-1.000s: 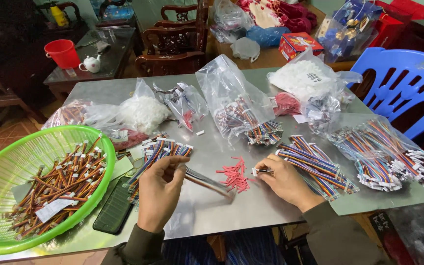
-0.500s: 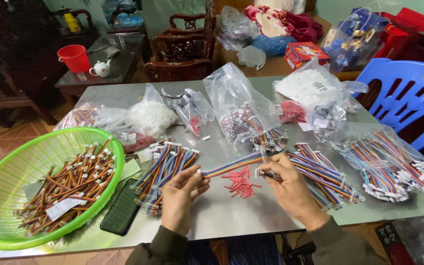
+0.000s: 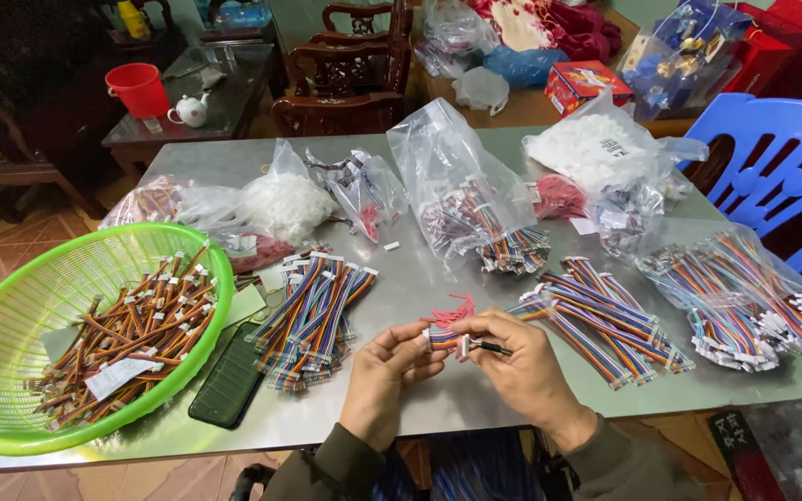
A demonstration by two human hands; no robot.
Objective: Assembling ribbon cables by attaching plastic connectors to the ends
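Note:
My left hand (image 3: pixel 384 369) and my right hand (image 3: pixel 520 364) meet over the front edge of the grey metal table (image 3: pixel 420 278). Together they pinch a short rainbow ribbon cable (image 3: pixel 445 340) with a white connector at its end. A thin dark tool (image 3: pixel 492 348) pokes out of my right hand's fingers. Small red plastic pieces (image 3: pixel 452 310) lie on the table just beyond my fingers. A pile of rainbow cables (image 3: pixel 313 315) lies to the left, another pile (image 3: pixel 605 315) to the right.
A green basket (image 3: pixel 11 315) of brown-orange cables sits at the left, with a black phone (image 3: pixel 231 378) beside it. Plastic bags of cables and white parts (image 3: pixel 466 199) crowd the table's back. A blue plastic chair (image 3: pixel 782 158) stands at the right, wooden chairs behind.
My left hand moved right from the left cable pile, carrying one cable. Both hands have come together at the front middle and now hold its connector end close.

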